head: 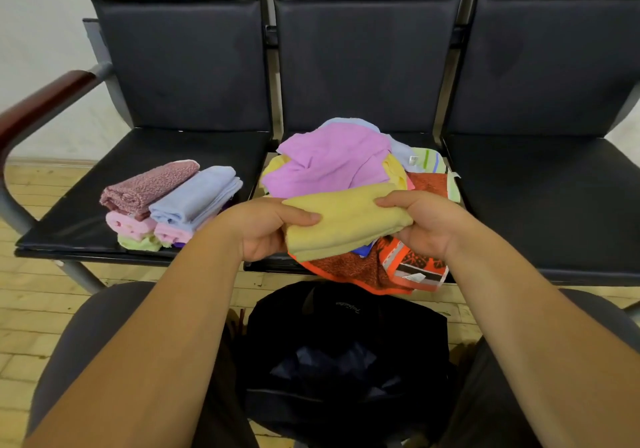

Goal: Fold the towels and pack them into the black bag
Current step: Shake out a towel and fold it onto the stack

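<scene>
A folded yellow towel (346,220) is held between both hands above the front of the middle seat. My left hand (266,229) grips its left end, thumb on top. My right hand (420,222) grips its right end. Behind and under it lies a loose heap of unfolded towels (332,163), purple on top, orange and red (360,271) hanging over the seat's front edge. On the left seat stands a stack of folded towels (169,201): mauve, light blue, pink, green. The black bag (346,347) sits open on the floor between my knees.
A row of three black padded seats (540,184) stands before me, with a brown armrest (38,101) at the far left. The right seat holds nothing. The floor is pale wood (31,316). My knees flank the bag.
</scene>
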A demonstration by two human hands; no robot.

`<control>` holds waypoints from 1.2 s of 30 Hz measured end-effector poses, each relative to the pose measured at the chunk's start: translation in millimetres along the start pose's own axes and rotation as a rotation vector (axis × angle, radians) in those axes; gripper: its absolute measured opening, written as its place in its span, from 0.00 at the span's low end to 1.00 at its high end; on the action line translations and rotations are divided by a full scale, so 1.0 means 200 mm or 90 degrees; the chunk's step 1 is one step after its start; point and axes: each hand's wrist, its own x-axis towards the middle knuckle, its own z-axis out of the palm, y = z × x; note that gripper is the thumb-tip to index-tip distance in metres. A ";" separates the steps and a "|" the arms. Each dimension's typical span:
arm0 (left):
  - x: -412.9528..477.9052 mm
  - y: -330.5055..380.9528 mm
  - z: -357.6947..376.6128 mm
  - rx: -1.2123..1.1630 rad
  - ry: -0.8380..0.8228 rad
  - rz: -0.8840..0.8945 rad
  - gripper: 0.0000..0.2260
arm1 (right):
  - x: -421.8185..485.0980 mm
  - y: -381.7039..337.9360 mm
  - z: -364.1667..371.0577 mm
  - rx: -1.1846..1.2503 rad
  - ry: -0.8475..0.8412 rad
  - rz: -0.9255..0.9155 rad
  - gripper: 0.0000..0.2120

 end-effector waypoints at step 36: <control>-0.15 0.02 -0.97 -0.179 0.580 0.141 0.27 | 0.89 0.14 1.42 -0.307 -0.063 -0.188 0.11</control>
